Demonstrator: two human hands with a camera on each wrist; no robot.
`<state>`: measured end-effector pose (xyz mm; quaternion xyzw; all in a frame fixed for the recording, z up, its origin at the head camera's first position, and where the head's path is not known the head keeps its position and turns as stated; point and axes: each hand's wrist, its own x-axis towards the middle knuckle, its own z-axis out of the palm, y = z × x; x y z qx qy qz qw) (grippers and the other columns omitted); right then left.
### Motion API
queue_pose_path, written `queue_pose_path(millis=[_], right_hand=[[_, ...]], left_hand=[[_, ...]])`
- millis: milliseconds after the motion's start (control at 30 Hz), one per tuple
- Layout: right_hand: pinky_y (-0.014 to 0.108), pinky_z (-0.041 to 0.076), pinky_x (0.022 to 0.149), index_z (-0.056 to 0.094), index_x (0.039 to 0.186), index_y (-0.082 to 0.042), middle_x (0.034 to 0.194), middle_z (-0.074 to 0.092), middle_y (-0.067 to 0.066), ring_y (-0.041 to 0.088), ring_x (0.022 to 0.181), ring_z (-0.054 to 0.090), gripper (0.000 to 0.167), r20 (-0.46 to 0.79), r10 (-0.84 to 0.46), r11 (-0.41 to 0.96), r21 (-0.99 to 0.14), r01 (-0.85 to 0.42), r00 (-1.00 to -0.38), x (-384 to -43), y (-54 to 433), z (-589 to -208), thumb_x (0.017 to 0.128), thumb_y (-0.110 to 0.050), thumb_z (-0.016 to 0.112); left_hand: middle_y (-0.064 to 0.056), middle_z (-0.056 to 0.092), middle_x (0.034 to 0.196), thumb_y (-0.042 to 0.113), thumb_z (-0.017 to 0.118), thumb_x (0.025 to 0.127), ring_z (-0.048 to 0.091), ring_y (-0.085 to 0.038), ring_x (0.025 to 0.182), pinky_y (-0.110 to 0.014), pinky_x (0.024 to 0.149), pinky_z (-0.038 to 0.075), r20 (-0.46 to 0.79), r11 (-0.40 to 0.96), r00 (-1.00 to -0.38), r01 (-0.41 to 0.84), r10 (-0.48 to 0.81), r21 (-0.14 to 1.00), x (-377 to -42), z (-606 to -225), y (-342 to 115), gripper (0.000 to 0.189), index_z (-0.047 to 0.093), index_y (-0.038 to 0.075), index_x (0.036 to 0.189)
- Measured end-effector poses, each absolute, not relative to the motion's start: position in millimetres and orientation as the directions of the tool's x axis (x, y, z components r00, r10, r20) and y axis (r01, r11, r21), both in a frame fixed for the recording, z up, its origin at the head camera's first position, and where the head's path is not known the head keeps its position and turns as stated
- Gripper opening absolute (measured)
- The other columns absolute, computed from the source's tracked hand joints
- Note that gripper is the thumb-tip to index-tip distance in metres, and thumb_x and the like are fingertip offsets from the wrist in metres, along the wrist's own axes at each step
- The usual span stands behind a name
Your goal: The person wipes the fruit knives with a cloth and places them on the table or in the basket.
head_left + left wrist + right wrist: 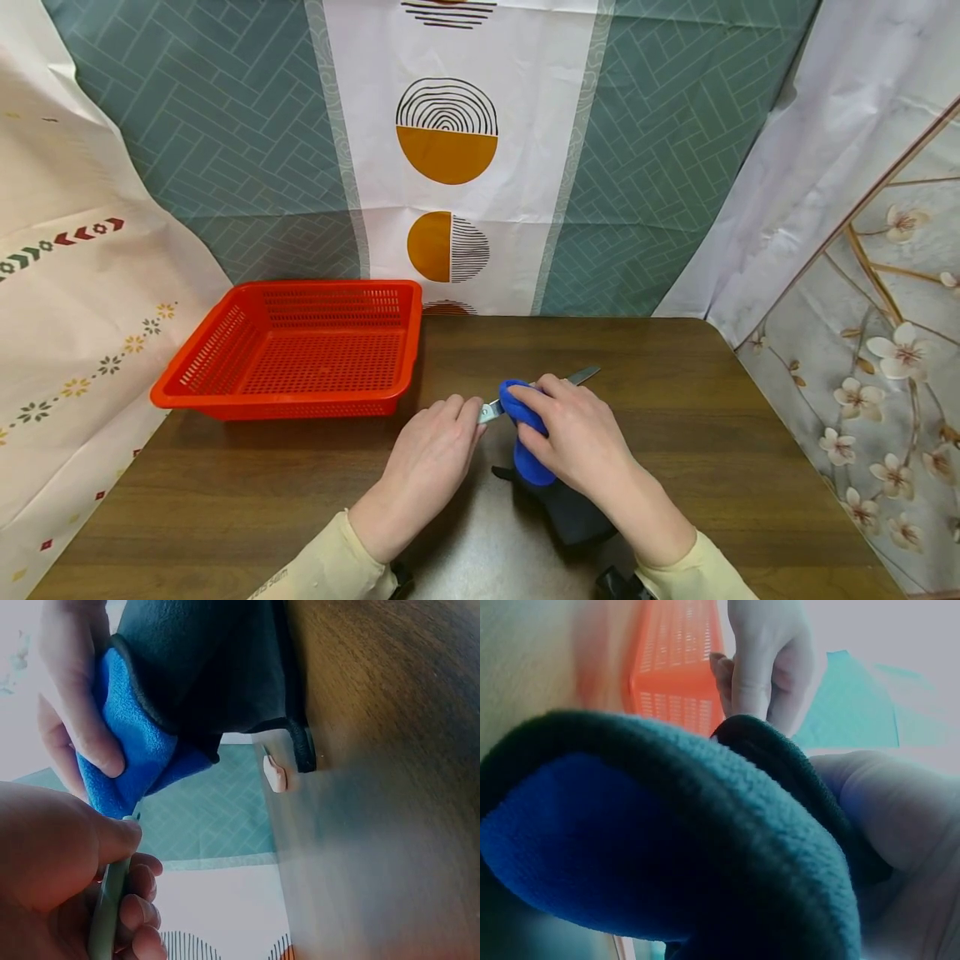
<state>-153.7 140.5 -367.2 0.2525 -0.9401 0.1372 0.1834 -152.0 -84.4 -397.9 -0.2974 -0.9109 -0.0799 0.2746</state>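
Observation:
My left hand (432, 452) grips a slim tool by its pale green handle (111, 907). A short bit of metal shows beyond the handle; whatever lies past it is hidden in a blue and black cloth (534, 462). The cloth is folded over that end, and my right hand (581, 429) pinches it from above. Its blue fuzzy face and dark edging fill much of the right wrist view, while the black part hangs toward the table. Behind my right hand lies a metal blade (583, 375); a pale-handled knife (274, 776) appears on the table in the left wrist view.
A red plastic basket (405, 379) with slotted walls stands at the back left of the brown wooden table (712, 467). Patterned curtains (465, 192) hang behind the table and along both sides.

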Motion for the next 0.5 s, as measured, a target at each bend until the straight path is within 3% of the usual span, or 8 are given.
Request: queue_pose_path(millis=[500], right_hand=[[0.046,0.060,0.078,0.078,0.138,-0.015,0.109,0.071,0.006,0.025,0.091,0.069,0.043,0.397,-0.347,0.870,-0.203,-0.450,-0.850,-162.1,154.1,-364.5,0.095,-0.023,0.083]], left_hand=[[-0.003,0.051,0.078,0.018,0.082,0.102,0.049,-0.020,0.060,-0.030,0.052,0.040,0.566,0.808,-0.661,0.588,0.493,-0.017,-153.1,-399.6,-85.3,0.024,0.065,0.003,0.109]])
